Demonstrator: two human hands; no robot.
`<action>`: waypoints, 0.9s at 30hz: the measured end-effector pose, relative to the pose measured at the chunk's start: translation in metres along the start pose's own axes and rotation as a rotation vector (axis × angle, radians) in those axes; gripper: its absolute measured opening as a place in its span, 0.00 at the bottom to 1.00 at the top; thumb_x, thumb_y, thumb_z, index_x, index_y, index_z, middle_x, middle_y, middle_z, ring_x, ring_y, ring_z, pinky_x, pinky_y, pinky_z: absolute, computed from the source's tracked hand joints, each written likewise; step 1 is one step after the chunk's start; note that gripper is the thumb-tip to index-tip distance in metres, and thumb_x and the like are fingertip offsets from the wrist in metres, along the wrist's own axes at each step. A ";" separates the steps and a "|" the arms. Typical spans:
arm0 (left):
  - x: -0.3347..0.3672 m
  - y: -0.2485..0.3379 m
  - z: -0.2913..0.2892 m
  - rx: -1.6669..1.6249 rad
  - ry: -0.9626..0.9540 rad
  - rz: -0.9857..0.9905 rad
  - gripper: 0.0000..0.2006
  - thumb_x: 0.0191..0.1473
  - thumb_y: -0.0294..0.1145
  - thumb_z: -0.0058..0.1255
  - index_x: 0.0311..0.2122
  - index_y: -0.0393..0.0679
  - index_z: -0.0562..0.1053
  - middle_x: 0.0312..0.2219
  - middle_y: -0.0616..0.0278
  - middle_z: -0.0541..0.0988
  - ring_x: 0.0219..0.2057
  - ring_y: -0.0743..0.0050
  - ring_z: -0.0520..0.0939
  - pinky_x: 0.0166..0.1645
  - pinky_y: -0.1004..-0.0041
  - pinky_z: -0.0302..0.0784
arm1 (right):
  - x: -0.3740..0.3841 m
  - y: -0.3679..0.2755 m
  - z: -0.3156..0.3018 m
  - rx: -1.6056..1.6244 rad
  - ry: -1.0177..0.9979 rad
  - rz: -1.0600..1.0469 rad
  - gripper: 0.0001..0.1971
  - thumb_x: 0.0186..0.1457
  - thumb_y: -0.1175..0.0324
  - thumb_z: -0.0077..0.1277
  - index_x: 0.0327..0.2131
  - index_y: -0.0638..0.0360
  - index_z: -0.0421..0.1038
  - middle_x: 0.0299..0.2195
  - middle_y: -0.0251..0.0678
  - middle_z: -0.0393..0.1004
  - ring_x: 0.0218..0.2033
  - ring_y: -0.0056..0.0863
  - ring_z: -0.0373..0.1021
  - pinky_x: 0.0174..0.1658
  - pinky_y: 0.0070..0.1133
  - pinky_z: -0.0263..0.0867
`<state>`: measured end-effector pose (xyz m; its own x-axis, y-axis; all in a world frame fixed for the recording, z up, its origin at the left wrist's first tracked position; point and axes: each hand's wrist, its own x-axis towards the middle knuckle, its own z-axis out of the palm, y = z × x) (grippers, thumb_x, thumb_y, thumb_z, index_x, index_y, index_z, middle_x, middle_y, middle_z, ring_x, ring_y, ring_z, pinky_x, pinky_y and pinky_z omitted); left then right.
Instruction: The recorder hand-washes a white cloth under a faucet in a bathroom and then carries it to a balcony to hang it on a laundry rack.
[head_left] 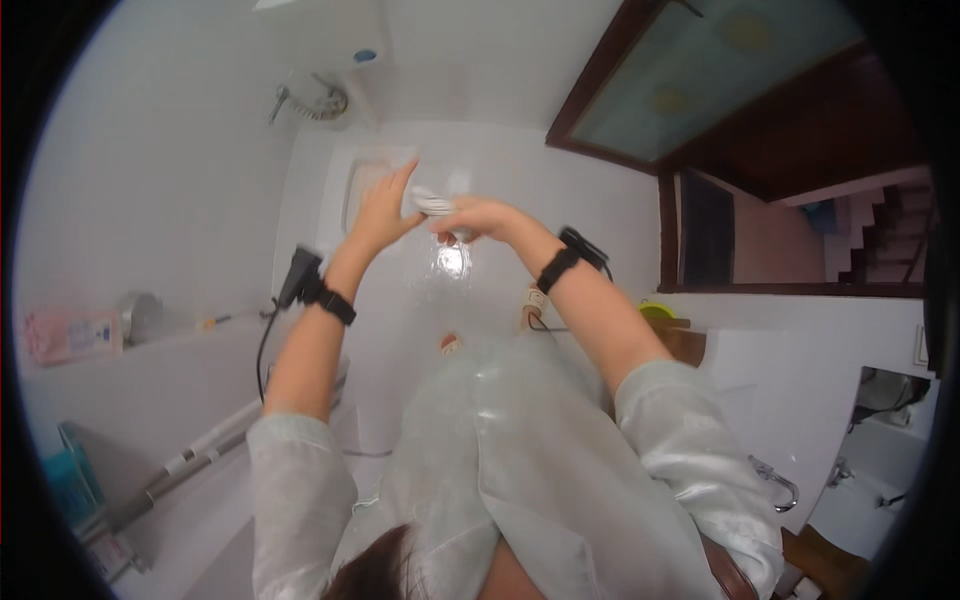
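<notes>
My right hand (482,217) is closed on a small white bundle (430,202) with fine grey lines across it; it looks like folded cloth, though its exact kind is unclear. My left hand (382,212) is just left of the bundle, fingers stretched and apart, thumb close to it. I cannot tell whether the thumb touches it. Both hands are held out in front of me, above a wet, shiny white floor (400,290). Each wrist wears a black strap, and a black device (300,275) sits by the left one.
A white basin-like fixture (338,190) is set in the floor beyond my left hand. Pipes and a tap (325,105) are on the far wall. At left are a ledge with a pink pack (75,337) and long poles (205,440). A dark-framed door (610,150) stands at right.
</notes>
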<state>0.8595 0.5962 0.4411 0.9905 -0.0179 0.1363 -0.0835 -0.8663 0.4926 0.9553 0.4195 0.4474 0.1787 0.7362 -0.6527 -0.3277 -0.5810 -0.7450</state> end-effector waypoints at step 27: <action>0.552 0.441 0.457 -1.799 -0.759 -0.880 0.23 0.56 0.52 0.29 0.48 0.48 0.64 0.45 0.66 0.69 0.46 0.70 0.70 0.47 0.61 0.65 | -0.249 0.248 -0.605 0.188 1.435 -0.199 0.22 0.53 0.53 0.42 0.38 0.66 0.63 0.35 0.51 0.65 0.39 0.46 0.64 0.42 0.33 0.60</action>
<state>1.4194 -0.0236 0.3411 0.6223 -0.5220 -0.5833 0.7730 0.5272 0.3529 1.3906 -0.1184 0.3420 0.9500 -0.2396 -0.2003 -0.2811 -0.3768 -0.8826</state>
